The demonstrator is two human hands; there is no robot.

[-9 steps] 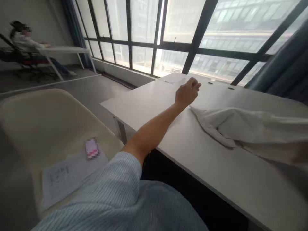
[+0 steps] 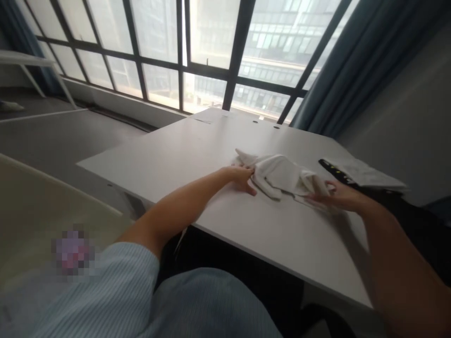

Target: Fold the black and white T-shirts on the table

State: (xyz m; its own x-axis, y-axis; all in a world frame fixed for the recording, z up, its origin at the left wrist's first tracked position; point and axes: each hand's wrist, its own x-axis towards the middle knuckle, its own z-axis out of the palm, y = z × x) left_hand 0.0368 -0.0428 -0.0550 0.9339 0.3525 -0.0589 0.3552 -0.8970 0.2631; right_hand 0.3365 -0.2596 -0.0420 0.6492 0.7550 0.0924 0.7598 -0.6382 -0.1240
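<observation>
A crumpled white cloth [image 2: 280,171] lies bunched on the white table [image 2: 169,150]. At its left end is my left hand [image 2: 243,178], touching the cloth with the thumb apart; its other fingertips are partly hidden against the fabric. My right hand [image 2: 333,195] is closed on the right end of the cloth, its fingers a little blurred. Whether the cloth is a garment, and which kind, I cannot tell.
Right of my right hand lie a folded pale cloth [image 2: 369,172] and black fabric with small yellow marks. A cream chair [image 2: 102,211] with papers and a blurred-out item stands at the left. Windows and a blue curtain [image 2: 338,70] rise behind the table.
My left hand has come down and back from over the table to the cloth's left end. The cloth, stretched out before, is now bunched shorter. The view has turned right.
</observation>
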